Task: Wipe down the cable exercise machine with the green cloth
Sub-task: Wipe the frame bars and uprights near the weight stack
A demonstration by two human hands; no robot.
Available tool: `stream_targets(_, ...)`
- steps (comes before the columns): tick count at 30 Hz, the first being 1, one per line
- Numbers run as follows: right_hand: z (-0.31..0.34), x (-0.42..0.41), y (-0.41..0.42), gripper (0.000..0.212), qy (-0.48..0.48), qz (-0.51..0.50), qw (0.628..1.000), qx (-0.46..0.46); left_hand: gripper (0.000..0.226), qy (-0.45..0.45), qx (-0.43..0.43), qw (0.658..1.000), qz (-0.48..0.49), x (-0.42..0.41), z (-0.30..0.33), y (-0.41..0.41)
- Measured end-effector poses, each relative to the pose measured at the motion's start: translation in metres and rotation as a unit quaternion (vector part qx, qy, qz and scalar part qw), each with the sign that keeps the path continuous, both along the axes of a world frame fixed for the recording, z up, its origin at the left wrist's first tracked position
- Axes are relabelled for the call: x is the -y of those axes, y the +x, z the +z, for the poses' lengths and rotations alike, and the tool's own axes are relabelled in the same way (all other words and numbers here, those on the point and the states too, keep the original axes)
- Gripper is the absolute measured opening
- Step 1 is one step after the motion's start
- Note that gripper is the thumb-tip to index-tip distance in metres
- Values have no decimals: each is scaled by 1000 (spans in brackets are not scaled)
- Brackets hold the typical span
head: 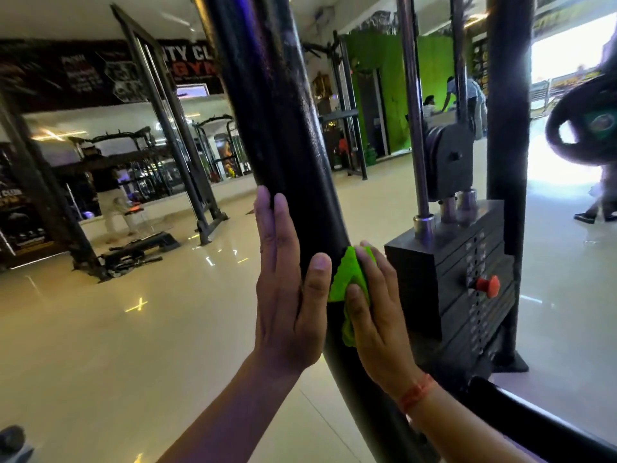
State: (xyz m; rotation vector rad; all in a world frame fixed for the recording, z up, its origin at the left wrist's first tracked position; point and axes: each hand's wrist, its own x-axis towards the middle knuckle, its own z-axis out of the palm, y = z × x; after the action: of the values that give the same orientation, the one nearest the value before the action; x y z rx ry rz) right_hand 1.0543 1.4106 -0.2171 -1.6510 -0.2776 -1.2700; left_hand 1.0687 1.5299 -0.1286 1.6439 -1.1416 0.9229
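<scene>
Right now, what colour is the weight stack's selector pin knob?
Red selector pin knob, clearest in the head view.

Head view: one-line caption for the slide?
Right hand presses green cloth against machine's black post; left hand braces flat beside it.

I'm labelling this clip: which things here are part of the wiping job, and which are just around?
Job:
green cloth
black upright post
right hand pressing the cloth
left hand flat on the post

Around:
weight stack
red selector pin
floor bench
</scene>
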Motion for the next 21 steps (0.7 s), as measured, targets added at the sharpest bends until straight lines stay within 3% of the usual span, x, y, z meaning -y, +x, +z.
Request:
stream_targets(3,72,5,6,45,23,23,999,-8,66,-15,-1,1000,-3,-2,27,-1)
stream_targets(5,99,9,4,50,-17,37,999,-8,66,-16,-10,1000,-10,-3,41,-1)
stream_targets(10,70,11,-17,57,-75,64,994,-48,60,-12,-17,999,-49,-9,65,1)
stream_targets(16,177,3,-1,48,-68,44,996,31,58,-48,-11,997,-57,-10,93,11)
stream_targets(21,159,-3,2,43,-83,-16,994,77,56,-56,18,996,-67,-13,121,21)
